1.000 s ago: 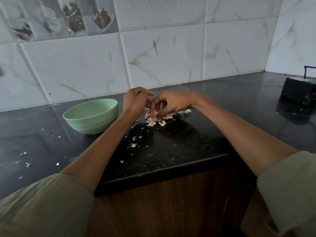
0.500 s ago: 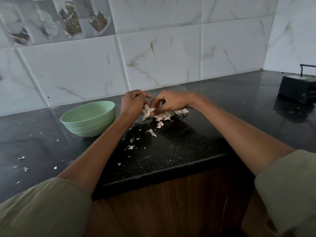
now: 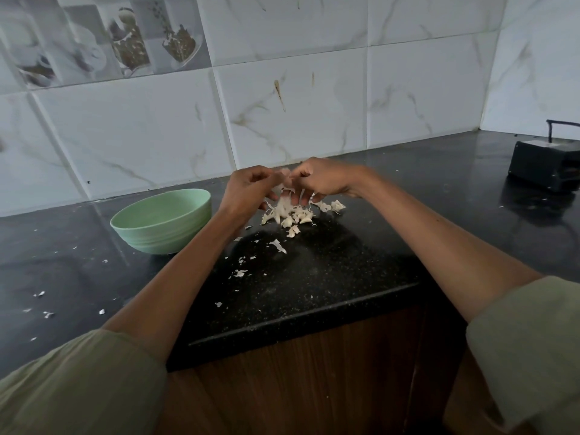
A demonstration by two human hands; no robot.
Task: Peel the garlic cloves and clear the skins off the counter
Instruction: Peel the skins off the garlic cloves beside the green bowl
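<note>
My left hand [image 3: 248,189] and my right hand [image 3: 323,182] meet fingertip to fingertip above the black counter [image 3: 314,277], both pinching a small pale garlic clove [image 3: 285,174] between them. Thin strands of skin hang from it, blurred. Right below lies a pile of white garlic cloves and skins [image 3: 295,216]. Loose skin flakes [image 3: 241,273] are scattered toward the counter's front edge, and more flakes [image 3: 47,313] lie at the far left.
A pale green bowl [image 3: 163,221] stands on the counter left of my left forearm. A black box with a wire handle [image 3: 546,164] sits at the far right. Marble wall tiles rise behind. The counter's front edge runs above a wooden cabinet.
Both hands have lifted off the pile, holding a clove together, and skin now dangles under it. The camera has tilted down a little.
</note>
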